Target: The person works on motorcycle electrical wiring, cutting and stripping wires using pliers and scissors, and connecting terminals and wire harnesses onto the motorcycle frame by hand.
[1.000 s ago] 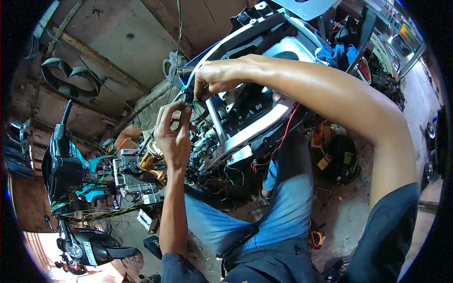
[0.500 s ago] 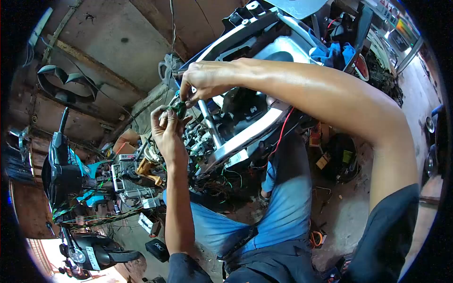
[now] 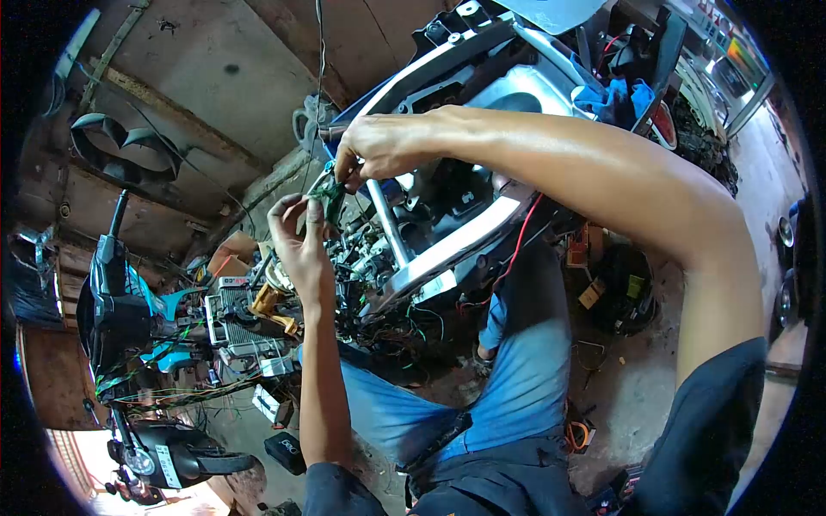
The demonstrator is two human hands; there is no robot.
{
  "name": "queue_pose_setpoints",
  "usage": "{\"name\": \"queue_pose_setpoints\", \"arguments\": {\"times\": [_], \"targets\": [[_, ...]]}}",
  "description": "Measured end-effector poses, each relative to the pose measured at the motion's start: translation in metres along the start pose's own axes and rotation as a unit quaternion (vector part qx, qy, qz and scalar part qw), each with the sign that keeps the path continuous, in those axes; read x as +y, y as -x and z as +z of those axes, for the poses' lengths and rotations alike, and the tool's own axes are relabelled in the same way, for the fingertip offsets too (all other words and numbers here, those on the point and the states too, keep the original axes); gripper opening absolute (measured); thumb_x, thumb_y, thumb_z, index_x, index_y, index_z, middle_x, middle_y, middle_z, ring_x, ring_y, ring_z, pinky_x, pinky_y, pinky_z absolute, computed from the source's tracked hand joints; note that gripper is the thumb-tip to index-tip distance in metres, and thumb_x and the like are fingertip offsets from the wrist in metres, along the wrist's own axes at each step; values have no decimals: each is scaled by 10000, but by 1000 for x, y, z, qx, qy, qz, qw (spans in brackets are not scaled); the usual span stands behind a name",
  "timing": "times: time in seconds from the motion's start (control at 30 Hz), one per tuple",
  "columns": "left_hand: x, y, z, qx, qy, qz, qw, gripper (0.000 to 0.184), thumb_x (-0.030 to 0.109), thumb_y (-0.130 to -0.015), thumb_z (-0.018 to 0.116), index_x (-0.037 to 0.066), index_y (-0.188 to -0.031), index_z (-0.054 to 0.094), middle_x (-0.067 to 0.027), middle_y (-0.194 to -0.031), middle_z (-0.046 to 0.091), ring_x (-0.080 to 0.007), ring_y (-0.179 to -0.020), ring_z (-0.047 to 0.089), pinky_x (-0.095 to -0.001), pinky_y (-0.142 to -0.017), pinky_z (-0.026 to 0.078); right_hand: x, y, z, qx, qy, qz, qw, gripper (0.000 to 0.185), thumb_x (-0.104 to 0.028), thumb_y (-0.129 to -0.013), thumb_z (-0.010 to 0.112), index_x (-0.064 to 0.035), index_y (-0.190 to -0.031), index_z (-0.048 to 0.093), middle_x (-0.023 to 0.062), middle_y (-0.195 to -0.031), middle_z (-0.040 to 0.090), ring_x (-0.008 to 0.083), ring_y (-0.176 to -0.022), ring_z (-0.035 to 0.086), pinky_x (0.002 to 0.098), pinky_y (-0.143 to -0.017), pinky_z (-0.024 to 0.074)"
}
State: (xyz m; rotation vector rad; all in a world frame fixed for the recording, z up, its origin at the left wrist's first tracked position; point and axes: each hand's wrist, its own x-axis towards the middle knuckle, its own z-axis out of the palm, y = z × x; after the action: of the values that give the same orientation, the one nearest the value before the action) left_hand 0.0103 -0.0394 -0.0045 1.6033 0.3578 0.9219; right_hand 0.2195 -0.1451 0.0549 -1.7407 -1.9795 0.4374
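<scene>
My left hand (image 3: 303, 249) is raised beside the motorcycle frame (image 3: 482, 225), its thumb and fingers pinched at a dark green bundle that looks like wires or tape (image 3: 329, 196). Just above and to the right, my right hand (image 3: 383, 146) reaches across from the right with its fingers closed on the upper end of the same bundle. The fingertips hide part of it. Below and right of the bundle lie metal engine parts (image 3: 370, 249) and a silver tube (image 3: 389, 222).
A red wire (image 3: 523, 236) hangs from the frame. Left stand a handlebar assembly (image 3: 116, 301) and a radiator-like finned part (image 3: 237, 322). A blue cloth (image 3: 613, 101) lies upper right. A black box (image 3: 286, 451) and an orange coil (image 3: 579, 434) are on the floor.
My left hand has moved left and slightly down from its place a second ago, and its fingers have spread somewhat. My right hand has shifted a little left, and more of the green bundle shows.
</scene>
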Motion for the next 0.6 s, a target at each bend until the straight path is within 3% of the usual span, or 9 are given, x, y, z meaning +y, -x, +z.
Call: {"name": "queue_pose_setpoints", "arguments": {"times": [0.03,0.1,0.17,0.23,0.33,0.37,0.6], "targets": [[4,1,1,10,-24,26,999,221,110,-1042,657,38,-1210,533,-35,-1076,617,-65,-796,537,-226,-719,501,-2,2,-1,5,-2,-5,1000,284,-47,-868,607,-62,-1086,789,169,-959,779,288,-898,750,409,-803,551],[7,4,-1,34,-30,55,997,230,108,-1017,694,4,-1173,561,-49,-1120,616,-80,-862,573,-232,-731,495,-4,2,-3,-8,14,11,1000,306,-40,-870,584,-63,-1102,783,170,-973,779,294,-912,751,409,-811,552],[5,4,-10,32,-154,114,981,192,95,-988,723,4,-1113,609,-61,-1114,617,-109,-887,590,-251,-741,495,-4,2,-2,5,27,22,999,344,-45,-884,562,-71,-1162,762,164,-1021,779,295,-951,747,408,-843,550],[13,2,-9,22,-311,217,925,149,73,-918,782,20,-1038,710,-88,-1103,613,-174,-881,600,-305,-755,496,3,-1,0,-11,-5,28,1000,354,-50,-891,560,-73,-1189,750,163,-1052,776,285,-982,742,406,-860,547],[21,2,-5,-8,-384,298,874,207,61,-902,794,47,-1103,746,-93,-1099,624,-183,-977,615,-315,-781,511,5,-6,3,-11,-36,43,998,321,-100,-925,603,-78,-1216,735,149,-1070,775,261,-983,726,403,-858,531],[23,2,-4,-19,-378,285,881,290,53,-874,809,74,-1159,759,-95,-1116,631,-215,-959,630,-329,-789,522,7,-5,1,-25,-28,52,998,307,-117,-933,617,-77,-1214,735,143,-1065,776,259,-973,723,402,-851,528],[12,-8,9,-22,-390,312,866,259,95,-870,814,45,-1116,751,-144,-1091,651,-325,-967,663,-409,-805,532,30,-14,4,-67,-53,19,996,289,-230,-959,674,-78,-1197,738,104,-1009,777,200,-925,697,404,-843,521]]}}
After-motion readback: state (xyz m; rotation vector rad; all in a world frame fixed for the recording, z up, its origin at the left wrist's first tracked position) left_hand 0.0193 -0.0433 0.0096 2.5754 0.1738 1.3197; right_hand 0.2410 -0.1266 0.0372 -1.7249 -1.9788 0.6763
